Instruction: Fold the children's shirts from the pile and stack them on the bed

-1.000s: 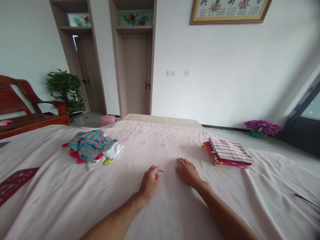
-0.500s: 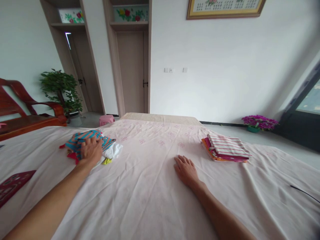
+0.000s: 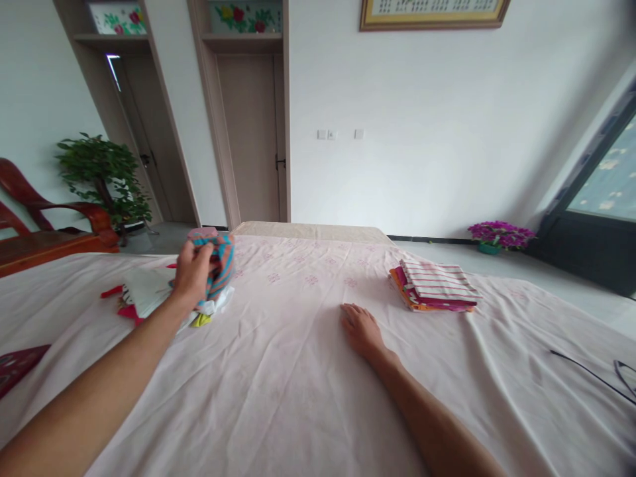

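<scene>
My left hand (image 3: 193,268) is closed around a crumpled blue-and-orange striped garment (image 3: 222,265), raised over the loose clothes on the left. Below it lie a white garment (image 3: 146,289), a bit of red cloth (image 3: 130,314) and a small yellow-green piece (image 3: 201,320). My right hand (image 3: 364,329) rests flat on the bedsheet (image 3: 298,371), fingers stretched out, holding nothing. Beyond it to the right sits a folded stack, with a white cloth with red stripes (image 3: 440,281) on top and orange and magenta cloth (image 3: 410,299) beneath.
A dark red flat item (image 3: 20,368) lies at the left edge. Black-framed glasses (image 3: 623,377) rest on the sheet at right. Around the bed are a wooden bench (image 3: 74,232), a potted plant (image 3: 106,172), a pink stool (image 3: 203,232) and purple flowers (image 3: 501,233).
My left hand has gripped the striped garment and lifted it up and rightward, uncovering the white garment under it. The right hand stays on the sheet. The view has shifted slightly right.
</scene>
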A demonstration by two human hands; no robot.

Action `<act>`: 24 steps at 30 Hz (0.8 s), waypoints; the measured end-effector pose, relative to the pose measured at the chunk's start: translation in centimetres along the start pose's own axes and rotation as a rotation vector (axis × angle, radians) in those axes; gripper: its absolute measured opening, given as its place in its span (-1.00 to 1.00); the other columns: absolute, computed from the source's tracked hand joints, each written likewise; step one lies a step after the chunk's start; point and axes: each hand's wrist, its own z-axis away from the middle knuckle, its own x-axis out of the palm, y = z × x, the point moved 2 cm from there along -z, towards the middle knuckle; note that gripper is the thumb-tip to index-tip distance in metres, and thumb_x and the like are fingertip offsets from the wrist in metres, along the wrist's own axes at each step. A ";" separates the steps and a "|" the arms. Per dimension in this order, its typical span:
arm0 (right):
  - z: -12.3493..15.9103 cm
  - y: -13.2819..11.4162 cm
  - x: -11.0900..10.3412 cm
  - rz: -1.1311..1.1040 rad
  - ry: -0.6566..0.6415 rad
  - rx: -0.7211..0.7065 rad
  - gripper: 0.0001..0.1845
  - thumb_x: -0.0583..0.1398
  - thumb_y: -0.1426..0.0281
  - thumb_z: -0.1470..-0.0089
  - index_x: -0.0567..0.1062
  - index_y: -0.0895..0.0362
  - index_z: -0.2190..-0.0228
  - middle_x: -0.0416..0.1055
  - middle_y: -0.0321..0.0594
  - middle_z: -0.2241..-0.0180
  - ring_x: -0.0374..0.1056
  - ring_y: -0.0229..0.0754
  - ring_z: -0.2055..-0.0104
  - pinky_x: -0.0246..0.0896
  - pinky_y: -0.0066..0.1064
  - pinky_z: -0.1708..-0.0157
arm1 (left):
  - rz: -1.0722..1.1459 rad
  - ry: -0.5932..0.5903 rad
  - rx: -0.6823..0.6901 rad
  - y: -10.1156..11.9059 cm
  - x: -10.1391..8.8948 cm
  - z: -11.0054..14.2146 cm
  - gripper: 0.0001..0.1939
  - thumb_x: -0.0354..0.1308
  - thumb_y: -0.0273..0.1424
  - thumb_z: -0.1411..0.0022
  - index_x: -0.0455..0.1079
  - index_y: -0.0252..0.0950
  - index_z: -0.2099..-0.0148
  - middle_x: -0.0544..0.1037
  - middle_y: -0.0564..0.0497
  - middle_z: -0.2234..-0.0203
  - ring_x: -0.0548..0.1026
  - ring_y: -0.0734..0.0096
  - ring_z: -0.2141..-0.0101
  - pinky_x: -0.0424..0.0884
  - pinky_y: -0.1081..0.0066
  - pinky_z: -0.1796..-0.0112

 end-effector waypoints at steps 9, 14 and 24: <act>0.2 1.8 -0.6 -0.660 0.178 0.138 -0.45 -0.02 0.03 -0.22 0.42 0.10 -0.03 0.47 -0.08 0.03 0.43 -0.05 0.07 0.29 -0.19 0.01 | -0.327 -0.503 0.044 -2.5 7.0 7.1 -0.64 0.04 -0.17 -0.20 0.44 -0.26 0.09 0.58 -0.07 0.18 0.51 0.19 0.09 0.39 0.26 0.04; 0.8 0.0 -1.4 -0.479 0.102 0.006 -0.49 0.03 0.06 -0.21 0.38 0.01 -0.09 0.44 -0.16 0.00 0.40 -0.10 0.07 0.29 -0.24 0.04 | -0.708 -0.502 0.124 -8.5 6.9 7.1 -0.50 0.13 -0.24 -0.08 0.38 -0.27 -0.08 0.50 -0.15 0.00 0.39 0.11 -0.06 0.26 0.20 -0.09; 1.8 -2.9 -2.0 -0.159 0.049 -0.264 -0.74 0.10 0.39 -0.13 0.52 0.04 0.17 0.50 -0.19 0.14 0.33 -0.10 0.05 0.15 -0.25 0.00 | -0.525 -0.304 0.098 -7.7 7.3 8.2 -0.80 0.03 -0.25 -0.19 0.35 -0.23 0.21 0.52 0.01 0.34 0.48 0.28 0.26 0.38 0.32 0.18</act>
